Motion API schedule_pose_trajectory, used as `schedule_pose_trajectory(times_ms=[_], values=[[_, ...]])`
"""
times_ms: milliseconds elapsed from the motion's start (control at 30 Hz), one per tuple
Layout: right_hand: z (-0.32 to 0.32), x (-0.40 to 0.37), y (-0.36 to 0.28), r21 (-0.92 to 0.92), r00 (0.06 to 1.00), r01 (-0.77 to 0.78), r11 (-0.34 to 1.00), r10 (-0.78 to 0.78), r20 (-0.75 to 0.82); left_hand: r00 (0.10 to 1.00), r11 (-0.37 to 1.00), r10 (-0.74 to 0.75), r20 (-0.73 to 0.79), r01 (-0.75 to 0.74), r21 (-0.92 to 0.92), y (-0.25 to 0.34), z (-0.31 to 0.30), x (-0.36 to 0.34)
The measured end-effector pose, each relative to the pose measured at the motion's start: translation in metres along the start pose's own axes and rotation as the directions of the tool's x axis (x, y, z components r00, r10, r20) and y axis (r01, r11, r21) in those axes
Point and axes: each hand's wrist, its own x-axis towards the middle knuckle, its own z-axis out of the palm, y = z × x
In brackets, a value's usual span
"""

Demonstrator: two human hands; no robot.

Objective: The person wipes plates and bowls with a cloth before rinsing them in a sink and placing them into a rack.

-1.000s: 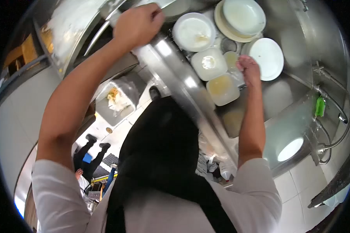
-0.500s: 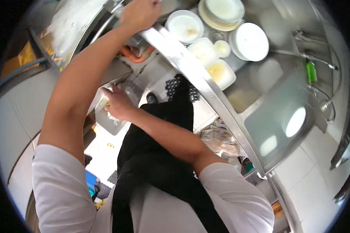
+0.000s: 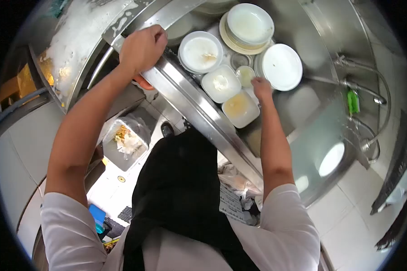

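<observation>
My left hand rests closed on the metal edge at the corner of the sink; what its curled fingers hold, if anything, is hidden. Over the sink, my right hand is closed beside a small round dish, and its fingertips are too small to read. Around it lie a square bowl, another square bowl with yellowish residue, a round bowl with brown scraps, a stack of round bowls and a white round plate.
A lined waste bin with food scraps stands on the floor at left. The sink's metal front rim runs diagonally before me. Faucets and a green item are at right. Foam covers the upper-left surface.
My right hand has moved from above the waste bin to the dishes in the sink. My left hand sits lower and further left in view. The view has shifted, and the bin's contents now show.
</observation>
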Motion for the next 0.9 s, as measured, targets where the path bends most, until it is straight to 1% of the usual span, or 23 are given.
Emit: schedule_pose_trajectory(times_ms=[67,100,133,200,233,267,300,333,367,400,433,467,533,567,600,633,667,700,733,767,800,833,900], values=[[0.032,0.025,0.036,-0.198,0.998,-0.034,0.98,0.024,-0.054,0.999,0.999,-0.033,0.015,0.033,-0.004,0.005,-0.004,0.0],[0.056,0.048,0.063,-0.183,0.999,-0.024,0.983,0.018,-0.037,0.998,0.998,-0.057,0.028,0.058,-0.03,0.007,-0.004,0.001],[0.086,0.075,0.096,-0.076,0.978,-0.187,0.979,0.193,0.082,0.997,0.997,-0.076,0.032,0.077,-0.022,0.006,-0.003,0.002],[0.138,0.105,0.144,0.009,0.91,-0.345,0.939,0.332,0.248,0.992,0.993,-0.116,0.044,0.116,-0.014,0.01,-0.003,0.003],[0.158,0.113,0.16,0.325,0.887,-0.454,0.83,0.384,0.258,0.989,0.989,-0.14,0.047,0.141,-0.031,0.01,-0.003,0.005],[0.176,0.122,0.174,0.595,0.853,-0.516,0.617,0.435,0.288,0.994,0.994,-0.109,-0.003,0.108,-0.012,0.006,0.001,0.005],[0.191,0.131,0.187,0.586,0.85,-0.523,0.619,0.426,0.31,0.992,0.992,-0.129,0.001,0.129,0.002,0.005,0.001,0.005],[0.201,0.139,0.201,0.479,0.861,-0.506,0.717,0.453,0.231,0.992,0.992,-0.125,0.006,0.125,0.009,0.005,0.0,0.007],[0.158,0.117,0.162,-0.127,0.92,-0.116,0.985,0.155,0.361,0.993,0.993,-0.118,0.013,0.118,0.01,0.006,0.0,0.007],[0.111,0.091,0.116,-0.586,0.878,0.426,0.69,-0.159,0.451,0.991,0.992,-0.13,0.023,0.129,0.005,0.008,0.001,0.006],[0.106,0.081,0.125,-0.592,0.876,0.429,0.682,-0.155,0.457,0.991,0.991,-0.134,0.01,0.134,0.007,0.009,0.001,0.006],[0.107,0.075,0.13,-0.534,0.952,0.232,0.813,-0.077,0.297,0.991,0.991,-0.134,-0.01,0.134,0.01,0.011,0.0,0.008],[0.083,0.075,0.13,-0.691,0.791,0.478,0.542,0.076,0.607,0.991,0.991,-0.131,-0.021,0.131,0.003,0.01,-0.002,0.008],[0.083,0.07,0.141,-0.652,0.894,0.005,0.758,0.289,0.342,0.992,0.992,-0.126,-0.028,0.126,0.004,0.01,-0.001,0.008],[0.088,0.063,0.155,-0.411,0.828,-0.458,0.788,0.546,0.124,0.993,0.994,-0.107,-0.04,0.107,-0.001,0.011,-0.001,0.008],[0.076,0.057,0.171,-0.747,0.836,0.355,0.562,0.167,0.523,0.995,0.996,-0.085,-0.06,0.086,0.003,0.011,-0.002,0.009],[0.058,0.039,0.157,-0.72,0.866,0.218,0.659,0.208,0.454,0.994,0.995,-0.095,-0.055,0.096,0.009,0.01,-0.002,0.009],[0.091,0.055,0.21,-0.364,0.85,-0.32,0.875,0.435,0.298,0.997,0.998,-0.061,-0.05,0.061,0.007,0.002,0.001,0.008],[0.094,0.057,0.213,-0.292,0.824,-0.436,0.851,0.508,0.25,0.99,0.99,-0.135,0.038,0.133,0.044,0.007,-0.005,0.01],[0.078,0.053,0.184,-0.258,0.759,-0.544,0.798,0.599,0.253,0.994,0.994,-0.105,0.022,0.105,0.0,0.009,-0.01,0.009],[0.061,0.04,0.167,-0.363,0.913,-0.223,0.905,0.324,0.246,0.995,0.995,-0.096,0.012,0.096,-0.007,0.008,-0.01,0.009],[0.034,0.015,0.111,-0.076,0.873,-0.485,0.871,0.487,0.006,0.995,0.995,-0.095,-0.006,0.095,0.003,0.006,-0.007,0.009],[-0.002,-0.007,0.044,0.051,0.911,-0.411,0.91,0.412,-0.025,0.998,0.998,-0.06,-0.012,0.06,-0.006,0.009,-0.013,0.008]])
